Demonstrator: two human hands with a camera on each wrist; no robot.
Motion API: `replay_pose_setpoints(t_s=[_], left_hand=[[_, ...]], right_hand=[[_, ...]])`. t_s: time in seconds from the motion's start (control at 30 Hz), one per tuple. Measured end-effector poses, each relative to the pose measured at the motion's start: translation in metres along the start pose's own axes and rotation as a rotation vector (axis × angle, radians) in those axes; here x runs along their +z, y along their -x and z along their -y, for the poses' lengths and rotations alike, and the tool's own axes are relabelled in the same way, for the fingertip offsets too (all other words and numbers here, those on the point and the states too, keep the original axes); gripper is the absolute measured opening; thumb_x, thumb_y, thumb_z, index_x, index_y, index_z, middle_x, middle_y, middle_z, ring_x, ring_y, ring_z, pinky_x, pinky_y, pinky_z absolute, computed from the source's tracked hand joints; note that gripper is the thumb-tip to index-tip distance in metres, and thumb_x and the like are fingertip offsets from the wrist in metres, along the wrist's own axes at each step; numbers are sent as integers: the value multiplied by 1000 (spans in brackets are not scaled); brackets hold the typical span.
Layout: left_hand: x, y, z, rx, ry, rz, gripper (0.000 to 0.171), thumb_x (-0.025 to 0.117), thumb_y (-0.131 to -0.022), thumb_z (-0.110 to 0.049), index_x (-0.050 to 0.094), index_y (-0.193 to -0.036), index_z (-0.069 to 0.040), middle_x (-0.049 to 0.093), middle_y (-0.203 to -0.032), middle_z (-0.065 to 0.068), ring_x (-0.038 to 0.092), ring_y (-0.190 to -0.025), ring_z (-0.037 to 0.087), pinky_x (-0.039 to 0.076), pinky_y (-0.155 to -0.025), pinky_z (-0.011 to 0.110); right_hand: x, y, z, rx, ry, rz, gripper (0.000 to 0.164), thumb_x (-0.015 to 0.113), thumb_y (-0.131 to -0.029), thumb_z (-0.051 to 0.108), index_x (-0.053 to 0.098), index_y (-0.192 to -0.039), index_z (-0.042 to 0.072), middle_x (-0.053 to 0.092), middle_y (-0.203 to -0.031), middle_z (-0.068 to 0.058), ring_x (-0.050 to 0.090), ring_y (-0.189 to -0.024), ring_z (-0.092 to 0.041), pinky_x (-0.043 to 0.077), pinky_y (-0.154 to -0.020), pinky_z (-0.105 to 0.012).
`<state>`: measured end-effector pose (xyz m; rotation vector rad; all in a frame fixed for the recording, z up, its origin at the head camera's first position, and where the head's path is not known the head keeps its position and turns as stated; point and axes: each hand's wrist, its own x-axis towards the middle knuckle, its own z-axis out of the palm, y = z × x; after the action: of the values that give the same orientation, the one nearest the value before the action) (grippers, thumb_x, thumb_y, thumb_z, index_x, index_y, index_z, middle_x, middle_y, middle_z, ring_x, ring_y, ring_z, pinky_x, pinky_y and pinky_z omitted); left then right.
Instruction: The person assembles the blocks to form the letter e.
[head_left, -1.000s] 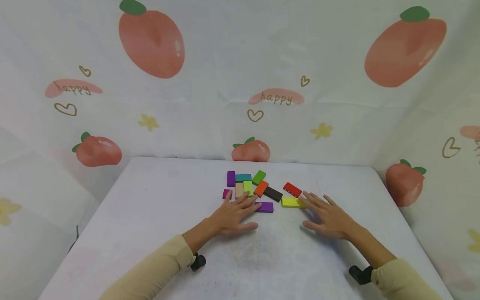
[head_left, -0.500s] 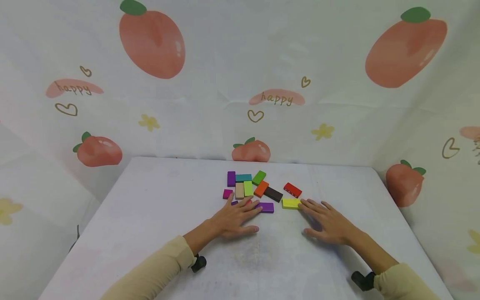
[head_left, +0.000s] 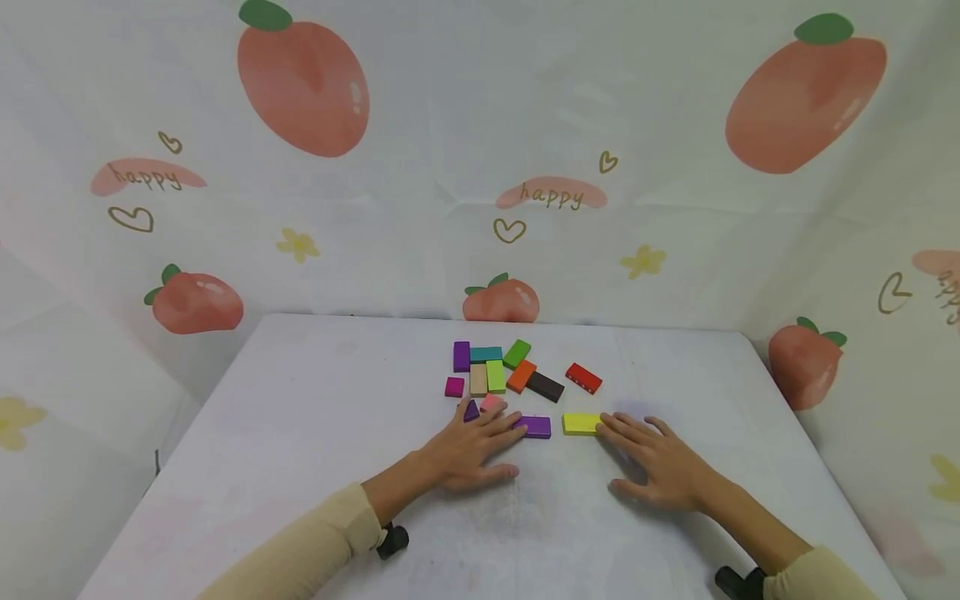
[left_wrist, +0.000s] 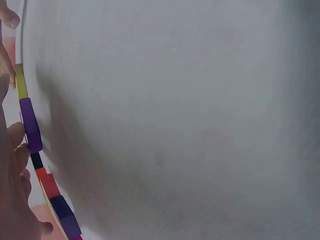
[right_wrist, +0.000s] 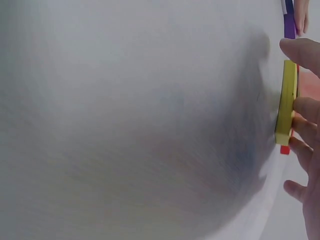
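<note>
In the head view my left hand lies with fingers spread, its fingertips touching the left end of a purple rectangular block. Just beyond its fingers are a dark purple triangular block and a pink block, both partly covered. My right hand is also spread, with its fingertips on the right end of a yellow rectangular block. A small gap separates the yellow and purple blocks. The right wrist view shows the fingers along the yellow block, not curled round it.
Behind the hands lie several flat blocks: purple, teal, green, tan, lime, orange, black, red and magenta. A printed cloth hangs behind the white table.
Both hands have drawn back toward the person. The yellow block and the purple block under the fingertips slid nearer with them, away from the black and red blocks. The purple triangle has come into view.
</note>
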<state>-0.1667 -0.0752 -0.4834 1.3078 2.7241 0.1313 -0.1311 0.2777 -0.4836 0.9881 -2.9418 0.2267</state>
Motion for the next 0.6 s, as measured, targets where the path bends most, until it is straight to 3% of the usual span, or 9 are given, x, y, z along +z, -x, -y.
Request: replay_pose_setpoints(t_s=[0.33,0.6], left_hand=[[4,9,-9,6,38,20,70,29,-99,-66,24,-158,-31,22,-164,-7,12,-152,21,5,-114,69],[5,21,-16,26,39,13,68,30,-100,-65,26,-158,-29,24,-164,-6,14,-152,21,8,-114,68]], right_hand=[[2,12,11,-42,24,-28,76,68,-84,57,51,-147,19,47,-152,-5,43,-137,-30,38,-104,-62],[5,19,17,-108,66,-96,75,73,-80,54,55,-144,18,51,-147,-5,47,-132,-29,43,-99,-58]])
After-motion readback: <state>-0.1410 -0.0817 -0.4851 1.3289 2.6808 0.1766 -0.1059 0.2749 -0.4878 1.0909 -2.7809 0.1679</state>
